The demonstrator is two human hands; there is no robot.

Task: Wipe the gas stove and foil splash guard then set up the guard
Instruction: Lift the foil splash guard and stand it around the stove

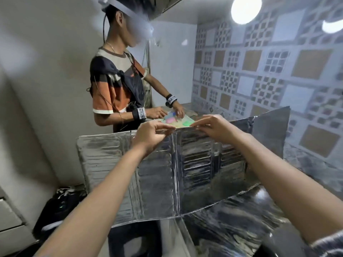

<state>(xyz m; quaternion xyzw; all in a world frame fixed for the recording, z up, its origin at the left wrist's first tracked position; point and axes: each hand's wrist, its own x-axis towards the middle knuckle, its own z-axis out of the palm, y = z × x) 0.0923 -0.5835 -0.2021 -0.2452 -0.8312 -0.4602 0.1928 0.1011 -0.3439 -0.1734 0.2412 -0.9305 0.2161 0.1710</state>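
Observation:
The silver foil splash guard (196, 164) stands unfolded in front of me, with several ribbed panels and creased folds. My left hand (152, 135) pinches its top edge just left of the middle fold. My right hand (216, 127) pinches the same edge just right of that fold. The guard's right panel (269, 130) angles toward the tiled wall. Its lower edge lies over a dark glossy surface (241, 227), which may be the stove top. No cloth is in view.
Another person (118, 86) stands beyond the guard at the counter, handling coloured items (176, 120). A patterned tiled wall (278, 71) runs along the right. A dark bag (63, 203) sits on the floor at the lower left, beside pale cabinets.

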